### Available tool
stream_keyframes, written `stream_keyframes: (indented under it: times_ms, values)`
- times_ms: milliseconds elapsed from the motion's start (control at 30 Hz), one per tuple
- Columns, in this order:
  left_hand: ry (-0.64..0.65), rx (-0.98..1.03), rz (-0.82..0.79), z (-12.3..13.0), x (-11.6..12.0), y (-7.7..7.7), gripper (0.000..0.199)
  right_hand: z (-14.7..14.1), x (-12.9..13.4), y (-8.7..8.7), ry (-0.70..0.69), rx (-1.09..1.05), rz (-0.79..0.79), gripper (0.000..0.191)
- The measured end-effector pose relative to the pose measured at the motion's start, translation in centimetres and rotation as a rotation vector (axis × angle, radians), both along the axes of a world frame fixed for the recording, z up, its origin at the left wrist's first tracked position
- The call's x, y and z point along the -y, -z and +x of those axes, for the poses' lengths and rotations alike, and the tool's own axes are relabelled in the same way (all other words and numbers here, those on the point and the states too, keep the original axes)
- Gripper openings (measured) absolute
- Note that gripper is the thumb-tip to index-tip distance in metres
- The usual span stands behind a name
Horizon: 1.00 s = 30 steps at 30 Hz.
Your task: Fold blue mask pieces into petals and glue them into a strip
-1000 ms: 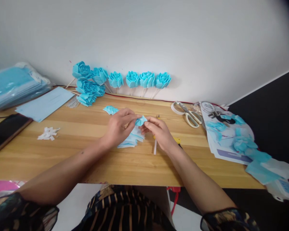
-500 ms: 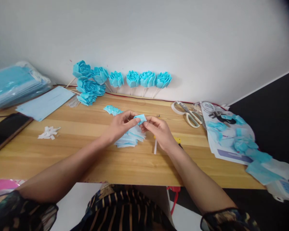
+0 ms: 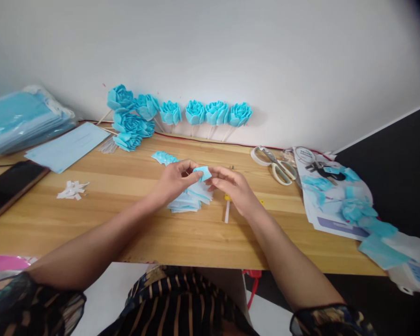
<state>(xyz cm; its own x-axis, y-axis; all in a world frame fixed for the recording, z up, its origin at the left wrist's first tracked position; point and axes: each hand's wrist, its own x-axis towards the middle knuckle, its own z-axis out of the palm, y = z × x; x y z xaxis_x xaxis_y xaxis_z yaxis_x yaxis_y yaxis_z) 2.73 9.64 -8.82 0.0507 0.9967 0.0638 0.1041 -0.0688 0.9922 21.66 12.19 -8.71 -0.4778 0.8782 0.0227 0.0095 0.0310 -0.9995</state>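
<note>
A blue piece point(image 3: 205, 172) is pinched by the left hand point(image 3: 175, 183) above the bench point(image 3: 154, 238), its edge close to the right hand point(image 3: 238, 189); whether it is also gripped there cannot be told. If it is pulled unevenly, it could be creased or torn, being thin. The loose pile point(image 3: 185, 204) below could be scattered by a low sweep, and the yellow tool point(image 3: 227, 198), partly hidden by the right hand, could be nudged.

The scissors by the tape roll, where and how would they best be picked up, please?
I'd grip the scissors by the white handles, from the near side: they lie nearer the person, while the blades point towards the wall.
</note>
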Motion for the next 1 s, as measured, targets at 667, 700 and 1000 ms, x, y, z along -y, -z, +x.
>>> stream_keyframes:
  times_ms: [667, 700, 1000]
  values:
    - [0.119, -0.249, 0.228, 0.08, 0.15, -0.29, 0.016, -0.12, 0.18, -0.12, 0.039, 0.185, 0.346, 0.049]
    - [0.13, -0.204, 0.2, 0.04, 0.15, -0.33, 0.02, -0.1, 0.22, -0.19, 0.052, 0.168, 0.322, 0.048]
    - [0.127, -0.1, 0.123, 0.09, 0.27, -0.63, 0.025, -0.19, 0.42, -0.16, 0.123, -0.01, 0.127, 0.042]
